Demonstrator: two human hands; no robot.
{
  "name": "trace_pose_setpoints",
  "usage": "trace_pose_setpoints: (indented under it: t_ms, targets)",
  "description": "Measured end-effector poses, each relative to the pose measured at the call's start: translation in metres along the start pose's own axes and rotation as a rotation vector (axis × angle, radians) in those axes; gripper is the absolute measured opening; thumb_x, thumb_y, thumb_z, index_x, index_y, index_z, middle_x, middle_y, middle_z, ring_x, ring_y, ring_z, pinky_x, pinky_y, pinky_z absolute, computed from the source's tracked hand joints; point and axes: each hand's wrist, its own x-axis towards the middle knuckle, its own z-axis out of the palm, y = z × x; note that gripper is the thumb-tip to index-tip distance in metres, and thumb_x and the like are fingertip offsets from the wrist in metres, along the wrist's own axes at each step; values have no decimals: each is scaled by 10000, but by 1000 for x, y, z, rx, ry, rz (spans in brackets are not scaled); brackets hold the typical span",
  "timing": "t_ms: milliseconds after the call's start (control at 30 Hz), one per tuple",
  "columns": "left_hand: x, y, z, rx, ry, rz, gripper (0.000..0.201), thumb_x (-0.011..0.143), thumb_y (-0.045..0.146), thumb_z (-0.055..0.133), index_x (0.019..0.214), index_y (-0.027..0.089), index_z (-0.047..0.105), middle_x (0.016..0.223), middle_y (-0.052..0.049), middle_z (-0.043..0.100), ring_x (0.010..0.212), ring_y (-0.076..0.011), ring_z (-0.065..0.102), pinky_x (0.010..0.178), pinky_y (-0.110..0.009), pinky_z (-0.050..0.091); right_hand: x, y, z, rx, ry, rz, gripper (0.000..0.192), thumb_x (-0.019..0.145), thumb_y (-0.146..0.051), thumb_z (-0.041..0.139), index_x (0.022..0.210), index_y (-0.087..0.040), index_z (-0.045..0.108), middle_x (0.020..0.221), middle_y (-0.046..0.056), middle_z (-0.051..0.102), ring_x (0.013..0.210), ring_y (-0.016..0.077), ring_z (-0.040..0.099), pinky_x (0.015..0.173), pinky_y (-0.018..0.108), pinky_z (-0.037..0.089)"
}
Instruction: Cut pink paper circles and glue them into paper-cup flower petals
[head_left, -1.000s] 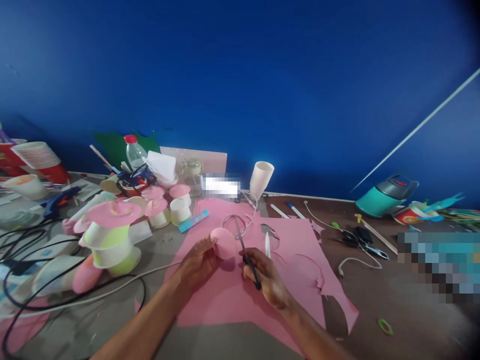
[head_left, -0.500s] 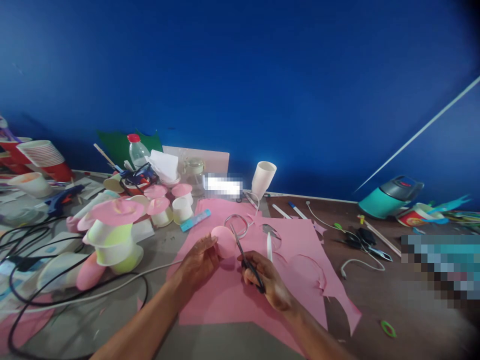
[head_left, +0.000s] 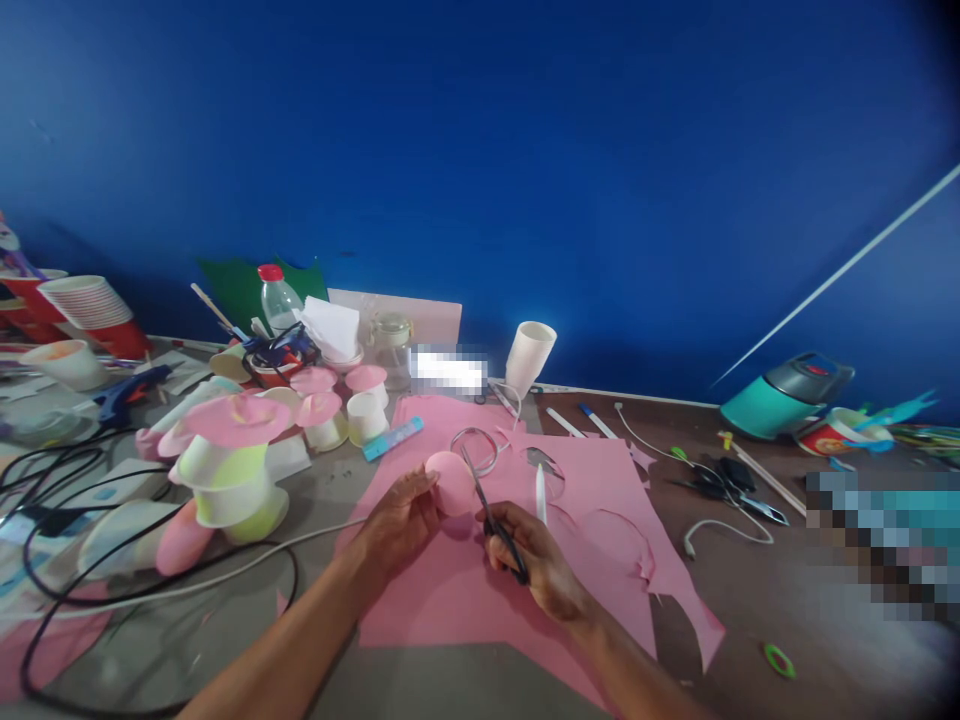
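Note:
My left hand [head_left: 407, 508] pinches the left edge of a round pink paper disc [head_left: 451, 484], held above the table. In my right hand [head_left: 531, 555] is a pair of scissors [head_left: 504, 535] with black handles, its blades along the disc's right edge. Pink paper sheets [head_left: 435, 610] lie flat beneath both hands, with cut-out gaps and loose scraps on the right side. A white pen [head_left: 540, 492] rests on the sheets just beyond my right hand. Behind the disc is a loop of cable [head_left: 480, 450].
Paper cups with pink brims [head_left: 232, 420] crowd the left, among black cables [head_left: 67, 600]. A white cup [head_left: 531, 352] stands near the blue wall. On the right are a teal flask [head_left: 780, 395], more scissors [head_left: 761, 508] and a green ring [head_left: 779, 660].
The whole view has shifted very slightly. Both hands, the disc and the scissors keep nearly the same positions relative to each other.

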Motion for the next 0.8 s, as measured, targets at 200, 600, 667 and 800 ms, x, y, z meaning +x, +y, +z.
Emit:
trace_pose_setpoints:
  t_ms: [200, 600, 667, 800]
  targets:
    - [0, 2, 1, 34, -54, 47, 142, 751, 24, 695, 665, 124, 644, 628, -7, 683, 574, -102, 659, 614, -182, 568, 0, 0, 1, 10, 12, 4, 477, 696, -562, 773, 944, -185, 620, 590, -49, 513, 543, 93, 398, 528, 235, 341]
    - [3, 5, 0, -11, 33, 51, 158, 692, -39, 707, 714, 113, 674, 639, -1, 708, 560, -96, 669, 608, -159, 573, 0, 7, 0, 3, -6, -11, 430, 748, -533, 753, 963, -181, 629, 593, -64, 477, 531, 85, 399, 518, 231, 342]
    - [2, 6, 1, -15, 38, 45, 158, 699, -39, 699, 719, 115, 672, 642, -2, 710, 556, -101, 670, 610, -171, 578, 0, 9, 0, -2, -1, -18, 430, 753, -534, 747, 968, -181, 630, 593, -65, 474, 525, 86, 405, 517, 235, 345]
    - [3, 7, 0, -33, 61, 42, 180, 718, -56, 666, 724, 124, 663, 632, 5, 704, 553, -97, 670, 616, -172, 581, 2, 12, 0, 5, 22, 3, 437, 732, -536, 765, 953, -185, 625, 590, -66, 474, 510, 86, 405, 510, 236, 337]
